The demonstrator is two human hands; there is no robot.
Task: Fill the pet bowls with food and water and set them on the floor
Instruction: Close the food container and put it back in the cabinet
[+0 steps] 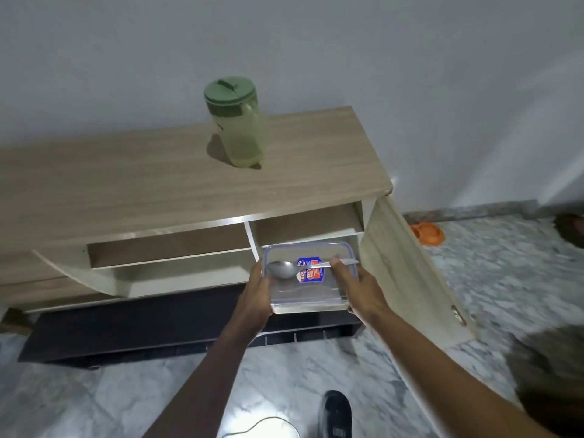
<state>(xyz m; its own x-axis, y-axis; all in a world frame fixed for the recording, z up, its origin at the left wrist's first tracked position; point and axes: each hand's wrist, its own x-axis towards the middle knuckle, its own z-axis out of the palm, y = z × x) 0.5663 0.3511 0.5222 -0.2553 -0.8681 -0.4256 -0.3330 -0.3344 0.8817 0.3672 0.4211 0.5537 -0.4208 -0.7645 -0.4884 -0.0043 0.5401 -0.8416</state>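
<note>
Wooden cabinet, held container, label possibly "LO"

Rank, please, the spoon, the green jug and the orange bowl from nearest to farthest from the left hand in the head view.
1. Spoon, on the container lid beside the left hand.
2. Green jug, up on the cabinet top.
3. Orange bowl, on the floor at far right, beyond the door.

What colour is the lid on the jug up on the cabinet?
Green; the jug's lid shows clearly in the head view.
</note>
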